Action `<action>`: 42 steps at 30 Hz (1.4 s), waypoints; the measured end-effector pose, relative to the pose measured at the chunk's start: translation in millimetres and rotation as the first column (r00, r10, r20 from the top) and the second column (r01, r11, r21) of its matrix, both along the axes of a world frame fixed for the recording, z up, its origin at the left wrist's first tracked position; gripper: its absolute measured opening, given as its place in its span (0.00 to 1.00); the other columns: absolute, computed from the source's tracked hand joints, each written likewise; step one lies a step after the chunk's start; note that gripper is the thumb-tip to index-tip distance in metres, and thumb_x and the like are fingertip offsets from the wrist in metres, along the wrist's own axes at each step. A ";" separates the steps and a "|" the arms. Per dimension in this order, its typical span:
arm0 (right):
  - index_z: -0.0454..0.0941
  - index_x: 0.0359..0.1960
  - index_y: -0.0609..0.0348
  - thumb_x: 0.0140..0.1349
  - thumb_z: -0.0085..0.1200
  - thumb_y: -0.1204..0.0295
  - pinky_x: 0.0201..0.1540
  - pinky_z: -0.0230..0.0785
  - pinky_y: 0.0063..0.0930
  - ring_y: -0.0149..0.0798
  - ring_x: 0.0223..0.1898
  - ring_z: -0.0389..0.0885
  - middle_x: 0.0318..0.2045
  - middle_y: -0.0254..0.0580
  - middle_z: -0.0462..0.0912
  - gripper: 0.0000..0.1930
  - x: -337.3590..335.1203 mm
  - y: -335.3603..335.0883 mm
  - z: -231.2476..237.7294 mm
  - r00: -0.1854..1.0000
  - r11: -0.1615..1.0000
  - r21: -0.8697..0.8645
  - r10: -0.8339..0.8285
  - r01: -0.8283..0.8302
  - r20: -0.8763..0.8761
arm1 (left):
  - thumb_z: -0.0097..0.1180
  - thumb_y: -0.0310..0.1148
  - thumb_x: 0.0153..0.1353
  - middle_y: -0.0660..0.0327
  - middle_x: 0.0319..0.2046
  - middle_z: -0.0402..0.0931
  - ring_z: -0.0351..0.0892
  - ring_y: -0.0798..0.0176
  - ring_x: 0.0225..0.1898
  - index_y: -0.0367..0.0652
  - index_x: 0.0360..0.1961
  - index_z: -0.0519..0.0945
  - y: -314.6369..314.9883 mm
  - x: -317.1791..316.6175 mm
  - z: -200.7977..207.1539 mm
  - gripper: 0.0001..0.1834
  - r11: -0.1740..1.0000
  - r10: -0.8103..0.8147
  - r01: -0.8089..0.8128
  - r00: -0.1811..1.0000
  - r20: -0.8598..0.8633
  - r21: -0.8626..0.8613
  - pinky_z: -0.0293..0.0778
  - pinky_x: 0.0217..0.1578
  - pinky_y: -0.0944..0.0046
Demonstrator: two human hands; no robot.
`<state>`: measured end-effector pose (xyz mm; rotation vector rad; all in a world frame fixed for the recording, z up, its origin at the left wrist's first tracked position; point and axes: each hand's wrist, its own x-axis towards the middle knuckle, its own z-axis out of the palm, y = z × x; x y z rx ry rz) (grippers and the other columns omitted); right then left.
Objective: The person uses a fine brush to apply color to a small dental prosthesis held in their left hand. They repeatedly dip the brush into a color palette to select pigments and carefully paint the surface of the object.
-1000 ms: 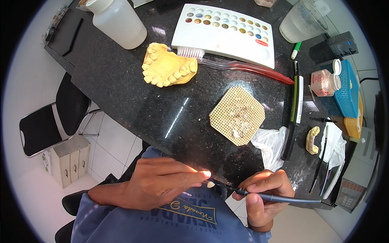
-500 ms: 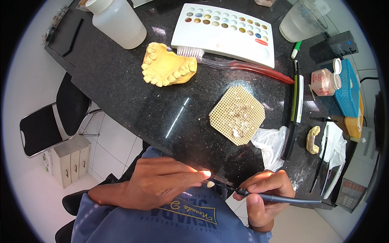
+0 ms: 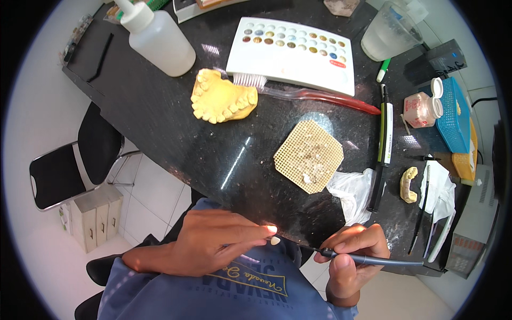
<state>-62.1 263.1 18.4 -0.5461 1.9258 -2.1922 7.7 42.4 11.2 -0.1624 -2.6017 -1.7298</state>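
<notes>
My left hand [image 3: 216, 245] is low in the picture, fingers pinched on a tiny white tooth-shaped piece [image 3: 274, 241] just off the counter's near edge. To its right, my right hand [image 3: 352, 256] grips a thin dark brush-like tool [image 3: 384, 261] whose tip points left toward that piece. Both hands hover over my blue shirt, in front of the black stone counter [image 3: 160, 133].
On the counter lie a tan honeycomb tray [image 3: 308, 156], a yellow dental cast [image 3: 223, 97], a red toothbrush [image 3: 314, 96], a white palette with coloured wells [image 3: 292, 53], a white squeeze bottle [image 3: 157, 37], crumpled tissue [image 3: 352, 189], a black pen [image 3: 383, 146], blue basket [image 3: 453, 114]. A black chair [image 3: 69, 165] stands left.
The small white piece has shifted slightly clear of my left fingertips' shadow; both hands stay nearly in the same place.
</notes>
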 end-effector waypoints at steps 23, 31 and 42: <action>0.75 0.33 0.65 0.50 0.60 0.78 0.23 0.73 0.21 0.32 0.20 0.80 0.21 0.44 0.79 0.09 15.4 -12.2 -3.3 0.942 0.989 -0.005 -0.140 0.146 -0.305 | 0.59 0.15 0.58 0.47 0.35 0.83 0.85 0.55 0.42 0.29 0.37 0.82 23.5 23.4 -35.5 0.05 0.650 0.196 -0.373 0.924 0.328 0.662 0.83 0.44 0.64; 0.75 0.30 0.62 0.45 0.59 0.78 0.22 0.76 0.25 0.36 0.18 0.80 0.21 0.42 0.78 0.09 7.4 -20.5 -1.6 0.857 0.994 0.079 0.107 -0.078 -0.504 | 0.60 0.15 0.57 0.47 0.35 0.83 0.85 0.55 0.40 0.29 0.36 0.82 22.9 23.6 -35.4 0.05 0.724 0.220 -0.349 0.934 0.280 0.595 0.83 0.44 0.64; 0.77 0.28 0.64 0.43 0.62 0.79 0.18 0.76 0.24 0.36 0.18 0.81 0.21 0.44 0.80 0.09 7.3 -23.6 -6.2 0.871 0.993 0.074 0.115 -0.091 -0.477 | 0.59 0.14 0.57 0.48 0.35 0.83 0.85 0.55 0.40 0.29 0.37 0.82 19.9 22.2 -33.5 0.07 0.778 0.192 -0.292 0.954 0.231 0.557 0.83 0.44 0.64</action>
